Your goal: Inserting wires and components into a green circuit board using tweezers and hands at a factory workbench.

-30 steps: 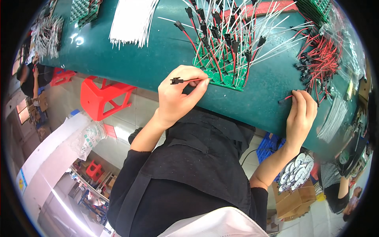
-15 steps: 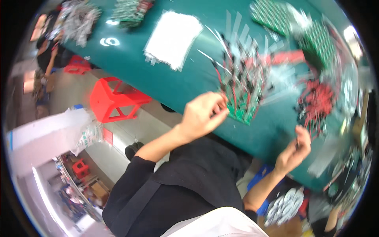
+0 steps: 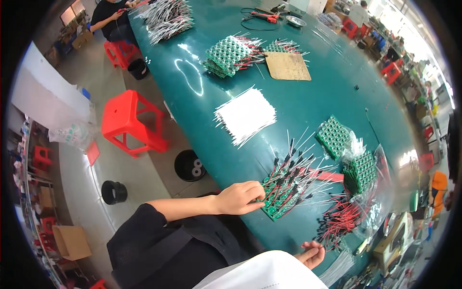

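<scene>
My left hand (image 3: 240, 197) is closed at the left edge of a green circuit board (image 3: 274, 212), its fingers curled; what lies between the fingertips is hidden. From the board rise many red and black wires and white strips (image 3: 294, 176), pointing up and to the right. My right hand (image 3: 312, 254) is low at the table's near edge, fingers bent and thumb close to them. Its fingertips reach the black ends of a heap of red and black wires (image 3: 340, 216); anything pinched there is too small to make out.
Beyond the board lies a stack of white strips (image 3: 246, 115). Green board stacks (image 3: 333, 137) stand at right beside clear plastic bags (image 3: 380, 192). Farther off are more wired boards (image 3: 227, 55) and a tan plate (image 3: 288, 66). A red stool (image 3: 130, 120) and black bin (image 3: 189, 165) stand left. Another person (image 3: 113, 19) sits far left.
My view has swung, showing more of the table's far end, and is sharper now. My left hand remains by the board, my right by the wire heap.
</scene>
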Motion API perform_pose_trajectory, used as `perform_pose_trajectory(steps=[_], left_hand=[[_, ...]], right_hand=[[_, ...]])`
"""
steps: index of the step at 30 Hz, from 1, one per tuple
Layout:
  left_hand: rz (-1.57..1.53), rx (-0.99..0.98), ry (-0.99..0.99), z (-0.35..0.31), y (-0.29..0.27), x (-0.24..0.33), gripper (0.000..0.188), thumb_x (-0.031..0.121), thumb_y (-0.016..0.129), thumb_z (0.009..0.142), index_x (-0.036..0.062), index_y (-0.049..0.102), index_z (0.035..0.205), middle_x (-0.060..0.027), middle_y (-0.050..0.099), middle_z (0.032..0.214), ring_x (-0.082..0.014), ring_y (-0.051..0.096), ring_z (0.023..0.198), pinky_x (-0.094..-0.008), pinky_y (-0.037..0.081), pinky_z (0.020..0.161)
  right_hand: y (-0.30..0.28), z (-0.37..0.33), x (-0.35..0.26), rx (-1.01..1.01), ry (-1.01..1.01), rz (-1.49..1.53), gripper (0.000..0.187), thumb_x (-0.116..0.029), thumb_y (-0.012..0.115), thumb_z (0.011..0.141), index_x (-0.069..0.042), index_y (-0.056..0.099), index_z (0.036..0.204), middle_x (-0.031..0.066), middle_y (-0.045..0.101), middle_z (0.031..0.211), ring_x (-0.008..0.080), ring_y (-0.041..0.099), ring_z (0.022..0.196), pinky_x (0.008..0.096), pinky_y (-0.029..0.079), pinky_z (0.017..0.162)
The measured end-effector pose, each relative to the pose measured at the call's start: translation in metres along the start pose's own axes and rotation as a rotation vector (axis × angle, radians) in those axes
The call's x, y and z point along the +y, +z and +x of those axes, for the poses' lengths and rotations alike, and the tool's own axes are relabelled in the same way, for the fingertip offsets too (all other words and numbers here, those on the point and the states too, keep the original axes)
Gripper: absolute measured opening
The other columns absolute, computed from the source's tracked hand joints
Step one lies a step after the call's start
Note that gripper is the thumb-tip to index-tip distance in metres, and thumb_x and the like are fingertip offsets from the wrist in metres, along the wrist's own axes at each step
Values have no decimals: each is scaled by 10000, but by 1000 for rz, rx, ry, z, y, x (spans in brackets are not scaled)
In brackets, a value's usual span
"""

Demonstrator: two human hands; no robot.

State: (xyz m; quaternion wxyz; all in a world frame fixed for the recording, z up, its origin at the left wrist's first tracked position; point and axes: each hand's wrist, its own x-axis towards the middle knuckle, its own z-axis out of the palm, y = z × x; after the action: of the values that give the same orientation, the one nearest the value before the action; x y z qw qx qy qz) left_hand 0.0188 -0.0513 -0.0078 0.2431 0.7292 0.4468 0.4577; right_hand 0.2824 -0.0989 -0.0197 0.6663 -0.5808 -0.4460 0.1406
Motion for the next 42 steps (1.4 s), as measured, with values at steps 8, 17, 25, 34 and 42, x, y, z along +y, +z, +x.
perform_pose_trajectory(steps=[8,17,25,34,42], left_hand=[[-468,-117,287,-26,7,27,244,125,728,853,36,645,1065,-82,612,935,-219,620,792,-316,517,658],[-604,1,280,-20,-14,10,179,-45,701,829,4,710,1001,-101,645,946,-218,649,803,-298,525,660],[-783,-134,265,-8,-38,-18,158,-25,687,847,4,719,998,-107,673,948,-208,667,812,-287,528,662],[-884,-388,36,-1,-63,-37,125,69,653,904,47,734,996,-76,680,949,-197,650,868,-291,503,747],[-1043,-394,-78,8,-61,-45,111,63,653,905,-5,727,951,-95,675,928,-169,644,823,-278,512,722]], right_hand=[[31,-69,-33,-610,-170,-31,107,-42,619,914,27,596,992,128,683,725,134,619,505,242,473,452],[50,-62,-51,-715,3,-67,31,1,641,881,16,621,900,113,631,730,174,623,598,264,492,554],[77,-66,-69,-716,-207,-160,64,20,657,844,-9,623,890,117,641,772,245,593,626,317,480,595],[77,-89,-29,-692,-209,-187,61,-13,670,857,-9,621,894,122,638,762,235,615,635,316,494,576],[77,-89,-17,-682,-118,-90,66,-57,653,889,-17,631,840,99,653,740,198,615,625,298,490,568]])
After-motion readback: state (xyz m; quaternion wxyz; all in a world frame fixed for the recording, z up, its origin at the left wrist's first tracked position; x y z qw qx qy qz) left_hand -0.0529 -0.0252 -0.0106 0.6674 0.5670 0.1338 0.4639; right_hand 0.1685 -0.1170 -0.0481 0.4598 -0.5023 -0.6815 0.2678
